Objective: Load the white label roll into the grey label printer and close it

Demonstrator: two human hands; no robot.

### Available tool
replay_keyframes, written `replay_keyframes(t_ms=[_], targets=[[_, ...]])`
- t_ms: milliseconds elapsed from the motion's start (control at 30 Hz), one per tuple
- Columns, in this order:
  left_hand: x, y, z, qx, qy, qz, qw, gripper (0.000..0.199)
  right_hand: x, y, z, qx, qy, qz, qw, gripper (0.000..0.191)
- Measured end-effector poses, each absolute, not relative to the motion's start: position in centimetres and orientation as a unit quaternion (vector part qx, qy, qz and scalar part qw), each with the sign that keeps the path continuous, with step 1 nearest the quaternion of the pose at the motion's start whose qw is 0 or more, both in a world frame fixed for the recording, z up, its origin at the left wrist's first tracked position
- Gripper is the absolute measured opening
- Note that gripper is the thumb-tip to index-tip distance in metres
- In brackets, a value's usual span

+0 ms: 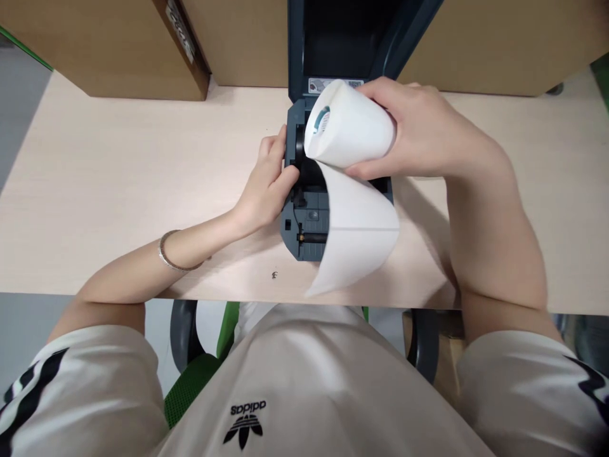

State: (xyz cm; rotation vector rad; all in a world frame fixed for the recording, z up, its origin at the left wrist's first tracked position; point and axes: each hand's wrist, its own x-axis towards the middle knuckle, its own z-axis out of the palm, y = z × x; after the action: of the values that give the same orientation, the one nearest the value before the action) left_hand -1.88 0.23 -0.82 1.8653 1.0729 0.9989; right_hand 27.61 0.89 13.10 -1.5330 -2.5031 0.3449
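Note:
A dark blue-grey label printer [291, 236] stands on the table with its lid [297, 51] swung up and back, so its inside shows. My right hand [423, 130] is wrapped round a white label roll [361, 127], tilted over the printer's opening. From the roll a loose strip of labels [361, 231] hangs in a curve over the right front of the printer. My left hand [264, 190] grips the printer's left side wall, thumb on the inner edge and fingers outside. The roll hides much of the rear compartment.
Large brown cardboard boxes [118, 44] stand along the back of the table [85, 209]. A small dark mark [275, 275] is on the tabletop near its front edge. Below that edge are a green seat [195, 381] and black chair armrests [184, 333].

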Motion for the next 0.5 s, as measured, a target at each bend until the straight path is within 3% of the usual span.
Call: replay_keyframes(t_ms=[100, 333, 500], targets=[[-1.9, 0.3, -0.9, 0.727, 0.418, 0.394, 0.376, 0.074, 28.3, 2.2, 11.5, -0.472, -0.870, 0.102, 0.099, 0.083], [-1.8, 0.3, -1.1, 0.730, 0.419, 0.396, 0.368, 0.077, 28.4, 4.5, 7.4, -0.410, -0.905, 0.089, 0.070, 0.105], [-1.3, 0.2, -0.9, 0.718, 0.414, 0.415, 0.374, 0.070, 26.5, -1.7, 10.2, -0.442, -0.892, 0.044, 0.084, 0.074]])
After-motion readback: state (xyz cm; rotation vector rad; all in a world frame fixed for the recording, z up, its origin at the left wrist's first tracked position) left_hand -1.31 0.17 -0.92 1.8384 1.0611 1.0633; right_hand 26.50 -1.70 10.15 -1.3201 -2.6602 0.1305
